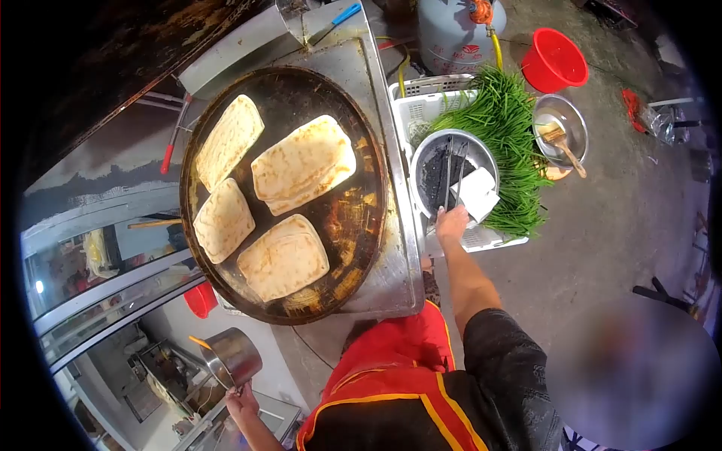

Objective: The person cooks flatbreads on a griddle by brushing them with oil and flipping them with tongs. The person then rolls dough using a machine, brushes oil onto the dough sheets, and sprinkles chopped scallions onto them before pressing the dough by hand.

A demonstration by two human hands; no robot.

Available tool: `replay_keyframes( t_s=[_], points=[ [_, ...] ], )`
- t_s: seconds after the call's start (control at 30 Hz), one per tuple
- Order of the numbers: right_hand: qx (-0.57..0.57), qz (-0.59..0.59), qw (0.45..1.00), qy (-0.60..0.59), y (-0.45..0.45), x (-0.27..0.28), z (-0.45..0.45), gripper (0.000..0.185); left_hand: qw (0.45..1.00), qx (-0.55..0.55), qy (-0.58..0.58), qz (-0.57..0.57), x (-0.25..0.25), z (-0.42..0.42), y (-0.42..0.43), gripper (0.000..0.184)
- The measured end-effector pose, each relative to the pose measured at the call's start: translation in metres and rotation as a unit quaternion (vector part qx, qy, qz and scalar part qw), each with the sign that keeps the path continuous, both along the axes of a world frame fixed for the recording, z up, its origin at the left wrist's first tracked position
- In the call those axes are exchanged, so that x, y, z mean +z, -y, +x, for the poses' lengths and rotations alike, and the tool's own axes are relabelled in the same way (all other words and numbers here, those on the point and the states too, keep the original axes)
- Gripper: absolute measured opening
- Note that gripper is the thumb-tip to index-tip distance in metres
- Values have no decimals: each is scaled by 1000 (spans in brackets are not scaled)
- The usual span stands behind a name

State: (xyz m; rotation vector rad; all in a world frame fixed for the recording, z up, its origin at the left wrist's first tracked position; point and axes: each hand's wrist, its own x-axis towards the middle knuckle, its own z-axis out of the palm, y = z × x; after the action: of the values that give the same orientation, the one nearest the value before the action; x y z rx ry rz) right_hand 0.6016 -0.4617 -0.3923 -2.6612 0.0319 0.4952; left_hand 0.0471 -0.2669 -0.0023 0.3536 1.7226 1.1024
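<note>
One pair of tongs [450, 169], lengthwise away from the right hand [452, 224]

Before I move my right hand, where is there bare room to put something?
The griddle is bare between the right flatbreads and its right rim. Also free: the counter's near right corner, and floor between greens and right sleeve. Crowded: the basket, with greens, bowl and tongs.

- 1 gray gas cylinder [450, 41], top of frame
- 1 red bucket [555, 62], upper right
- green stalks [511, 124] over 1 white crate [415, 113], right of center
- 1 brush [560, 141] in 1 metal basin [577, 131], upper right
</note>
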Motion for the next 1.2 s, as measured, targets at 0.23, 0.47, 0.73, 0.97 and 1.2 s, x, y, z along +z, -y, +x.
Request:
replay_keyframes(
  t_s=[0.23,0.47,0.73,0.97,1.2],
  points=[
    [30,62,995,75,32,27,13,51,997,23,60,37,4,19,-8,45],
    [100,330,936,79,-8,227,13,36,995,-57,-22,75,16,17,-34,27],
    [510,440,738,-36,-197,429,-209,56,958,-268,-56,85,39,36,-93,13],
    [488,417,763,-75,-247,464,-326,25,917,-388,-27,93,16,23,-128,11],
    [583,294,757,-12,-262,435,-381,24,893,-436,-94,58,26,4,-124,9]
  ],
)
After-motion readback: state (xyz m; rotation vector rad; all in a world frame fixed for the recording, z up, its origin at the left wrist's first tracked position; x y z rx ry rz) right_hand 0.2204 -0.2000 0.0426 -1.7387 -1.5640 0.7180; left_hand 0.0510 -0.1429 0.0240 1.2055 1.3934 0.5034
